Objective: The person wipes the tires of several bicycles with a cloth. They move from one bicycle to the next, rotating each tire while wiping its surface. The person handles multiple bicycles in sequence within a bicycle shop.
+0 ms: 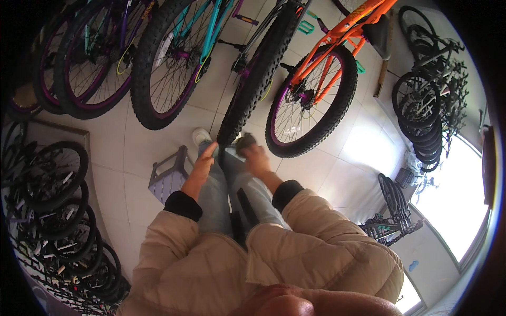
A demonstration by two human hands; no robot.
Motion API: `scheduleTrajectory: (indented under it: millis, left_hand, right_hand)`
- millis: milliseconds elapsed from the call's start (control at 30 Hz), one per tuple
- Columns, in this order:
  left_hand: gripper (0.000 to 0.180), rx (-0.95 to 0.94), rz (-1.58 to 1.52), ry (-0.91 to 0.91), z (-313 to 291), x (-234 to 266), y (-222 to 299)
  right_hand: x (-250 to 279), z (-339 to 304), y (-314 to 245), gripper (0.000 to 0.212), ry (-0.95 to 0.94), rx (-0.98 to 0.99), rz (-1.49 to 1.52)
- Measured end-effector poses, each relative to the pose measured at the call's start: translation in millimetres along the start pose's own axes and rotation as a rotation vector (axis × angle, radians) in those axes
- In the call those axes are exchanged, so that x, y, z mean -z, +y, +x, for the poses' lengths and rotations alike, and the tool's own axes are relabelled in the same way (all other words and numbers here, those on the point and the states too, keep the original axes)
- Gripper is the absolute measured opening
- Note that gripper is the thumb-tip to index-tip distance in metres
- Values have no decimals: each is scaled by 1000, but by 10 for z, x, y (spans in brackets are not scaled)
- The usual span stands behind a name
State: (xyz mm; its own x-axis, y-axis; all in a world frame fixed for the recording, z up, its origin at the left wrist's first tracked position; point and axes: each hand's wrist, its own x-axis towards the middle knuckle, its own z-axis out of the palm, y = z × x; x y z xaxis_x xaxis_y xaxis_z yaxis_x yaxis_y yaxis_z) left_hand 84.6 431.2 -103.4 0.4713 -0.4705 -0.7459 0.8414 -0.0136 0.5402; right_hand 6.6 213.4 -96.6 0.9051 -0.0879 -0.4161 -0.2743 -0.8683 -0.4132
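Beside the black knobbly rubber tyre [247,100], the left hand [204,160] is straight-fingered, empty; whether the blurred right hand [256,159] grips the dark object [244,141] is unclear.

1. Looking down on a pale, square-tiled floor [139,139], shining brightly at right.
2. Over to a grey-purple slatted stool [166,184], standing left of the legs [212,203].
3. Now to a white shoe [201,137], nearby.
4. Across to an orange bicycle [341,35] and a teal-framed bicycle [210,37], parked on the floor.
5. Between those, to a middle bicycle [258,79], with floor contact hidden.
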Motion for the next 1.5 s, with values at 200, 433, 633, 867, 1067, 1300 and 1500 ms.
scheduleTrajectory:
  millis: [200,433,633,867,1067,1300,1500]
  left_hand:
    - [64,-549,783,195,2,-240,312]
    - [67,-765,1225,335,207,-713,625]
    - [68,-543,1358,283,140,-769,666]
    - [68,-470,1291,127,140,-609,765]
    - [71,-668,1231,411,76,-122,1218]
    - [73,-778,1174,823,55,1011,2170]
    - [95,-561,1164,593,338,1180,2619]
  right_hand:
    - [1052,843,870,42,366,-603,835]
    - [1763,2185,5,52,793,-147,1062]
    - [159,692,-375,61,327,-402,977]
    - [46,576,-59,33,149,-793,1684]
    - [2065,1978,112,20,381,-454,2099]
    - [2867,2961,-551,43,451,-97,1930]
    - [2608,4248,-1261,46,543,-160,1628]
